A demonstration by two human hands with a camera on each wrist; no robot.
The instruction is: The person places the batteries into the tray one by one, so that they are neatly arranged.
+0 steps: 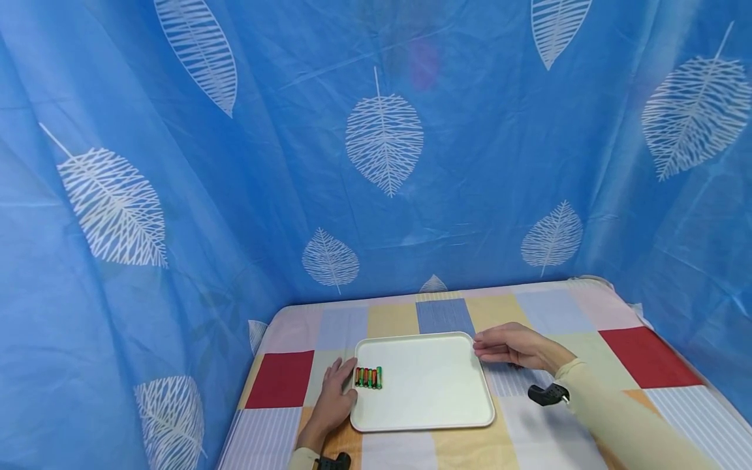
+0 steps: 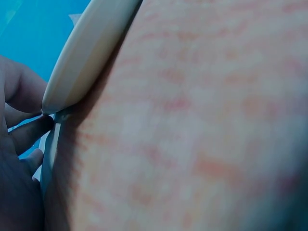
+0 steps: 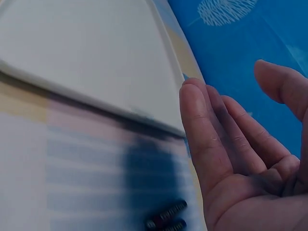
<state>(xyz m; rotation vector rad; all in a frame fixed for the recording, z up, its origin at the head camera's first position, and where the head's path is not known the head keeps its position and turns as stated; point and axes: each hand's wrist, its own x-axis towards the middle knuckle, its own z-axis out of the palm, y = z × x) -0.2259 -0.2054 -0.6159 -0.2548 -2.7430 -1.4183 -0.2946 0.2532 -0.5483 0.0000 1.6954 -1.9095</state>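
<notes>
A white rectangular tray (image 1: 429, 385) lies on the patterned cloth. Inside it, against the left side, several small green-and-red batteries (image 1: 368, 377) stand side by side in a neat row. My left hand (image 1: 336, 395) rests along the tray's left edge, fingers extended; its fingertips meet the outer rim (image 2: 72, 72) in the left wrist view. Over the far right corner hovers my right hand (image 1: 510, 346), its fingers straight and thumb spread, holding nothing. Below that hand, two dark batteries (image 3: 166, 214) lie on the cloth outside the tray, partly cut off by the right wrist view.
The table carries a patchwork cloth (image 1: 405, 450) of coloured squares. Blue curtains (image 1: 282, 163) with white leaf prints enclose its back and both sides. Black wrist straps (image 1: 548, 394) show on both forearms.
</notes>
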